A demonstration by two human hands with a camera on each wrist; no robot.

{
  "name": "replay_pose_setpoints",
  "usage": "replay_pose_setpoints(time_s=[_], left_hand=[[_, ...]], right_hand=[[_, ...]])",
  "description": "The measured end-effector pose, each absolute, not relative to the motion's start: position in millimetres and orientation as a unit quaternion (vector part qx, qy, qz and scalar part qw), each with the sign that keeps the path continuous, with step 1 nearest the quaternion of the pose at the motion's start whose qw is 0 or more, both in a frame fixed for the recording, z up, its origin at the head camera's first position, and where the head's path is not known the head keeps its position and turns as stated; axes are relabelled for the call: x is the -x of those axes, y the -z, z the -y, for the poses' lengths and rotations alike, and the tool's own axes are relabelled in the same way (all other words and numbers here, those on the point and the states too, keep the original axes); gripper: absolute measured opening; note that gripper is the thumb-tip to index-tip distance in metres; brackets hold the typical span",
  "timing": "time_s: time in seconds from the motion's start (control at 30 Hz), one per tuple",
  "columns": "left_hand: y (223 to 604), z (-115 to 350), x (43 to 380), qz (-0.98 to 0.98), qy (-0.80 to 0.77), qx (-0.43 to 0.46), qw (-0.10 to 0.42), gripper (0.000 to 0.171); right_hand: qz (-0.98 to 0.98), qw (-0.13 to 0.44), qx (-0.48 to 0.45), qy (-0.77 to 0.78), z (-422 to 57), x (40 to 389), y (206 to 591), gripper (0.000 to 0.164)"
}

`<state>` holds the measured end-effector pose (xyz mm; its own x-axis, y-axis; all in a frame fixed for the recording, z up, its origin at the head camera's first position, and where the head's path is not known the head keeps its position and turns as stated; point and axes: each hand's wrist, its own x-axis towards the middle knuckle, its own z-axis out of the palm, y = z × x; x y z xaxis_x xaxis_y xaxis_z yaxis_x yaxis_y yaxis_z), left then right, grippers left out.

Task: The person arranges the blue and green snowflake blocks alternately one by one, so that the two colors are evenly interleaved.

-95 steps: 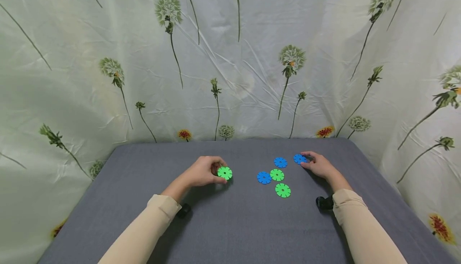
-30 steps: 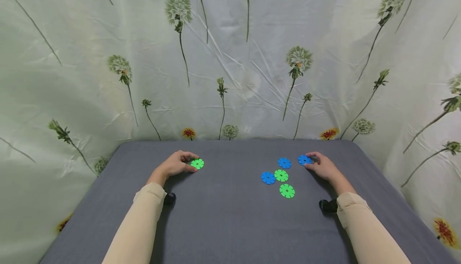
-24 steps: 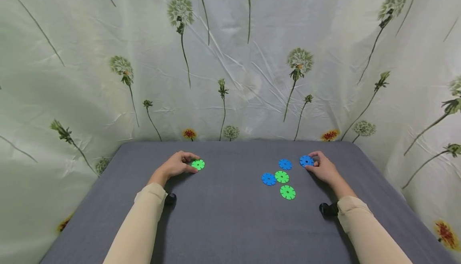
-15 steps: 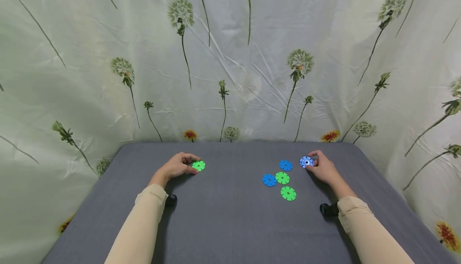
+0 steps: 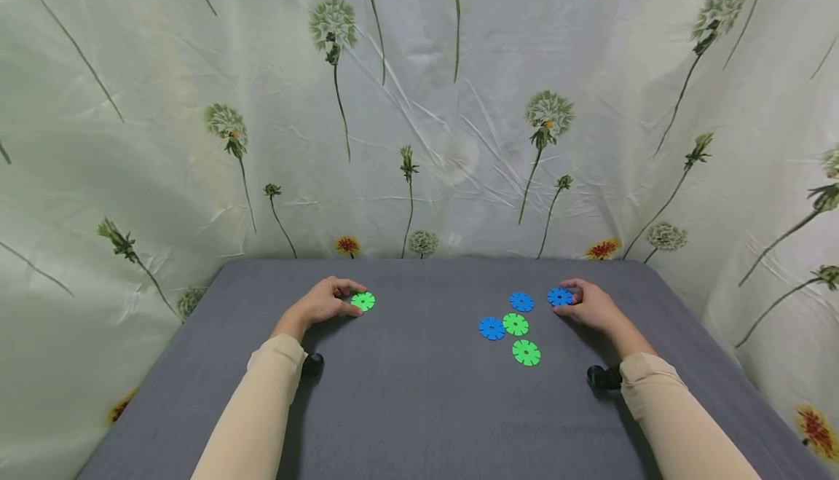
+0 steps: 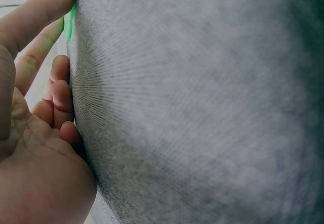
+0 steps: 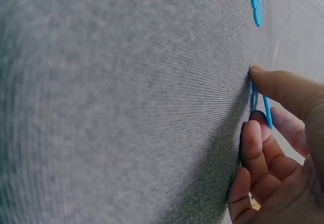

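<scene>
At the far left of the table, my left hand [image 5: 323,301] holds a green notched plastic disc [image 5: 363,301] by its edge, between thumb and finger. In the left wrist view only a thin green rim of that disc [image 6: 70,24] shows past the fingertips. Far right, my right hand [image 5: 595,311] pinches a blue notched disc [image 5: 560,297] low over the cloth. From the right wrist, a slanted blue edge [image 7: 267,112] shows beyond the thumb, with a second blue strip [image 7: 254,98] closer to the cloth. Loosely curled, the other fingers of both hands rest near the table.
Left of my right hand lie two blue discs [image 5: 521,301] and two green discs [image 5: 526,352]; one blue and one green touch or overlap. Grey cloth covers the table [image 5: 419,407]. A flower-patterned curtain [image 5: 452,123] hangs behind and at both sides.
Over three seconds my left hand carried the green disc left and back, then stayed. The blue disc in my right hand tilted up, caught the light, and now lies flatter.
</scene>
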<state>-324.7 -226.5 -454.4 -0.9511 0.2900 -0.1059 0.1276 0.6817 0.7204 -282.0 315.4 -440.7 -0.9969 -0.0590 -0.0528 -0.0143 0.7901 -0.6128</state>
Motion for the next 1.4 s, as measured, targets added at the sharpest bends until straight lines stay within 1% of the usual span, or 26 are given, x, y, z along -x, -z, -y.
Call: replay_pose_setpoints(time_s=[0.5, 0.73, 1.07, 1.4], left_hand=[[453, 224, 323, -0.908, -0.389, -0.118, 0.106, 0.047], [453, 225, 323, -0.907, -0.39, -0.121, 0.103, 0.048], [454, 225, 324, -0.905, -0.395, -0.119, 0.102, 0.046], [455, 228, 324, -0.907, -0.39, -0.122, 0.102, 0.047]], right_hand=[[-0.952, 0.028, 0.009, 0.305, -317, 282, 440, 0.06], [-0.951, 0.016, 0.019, 0.309, -309, 284, 439, 0.059], [-0.945, 0.005, 0.035, 0.325, -269, 292, 423, 0.057], [-0.933, 0.013, 0.086, 0.349, -219, 297, 414, 0.054]])
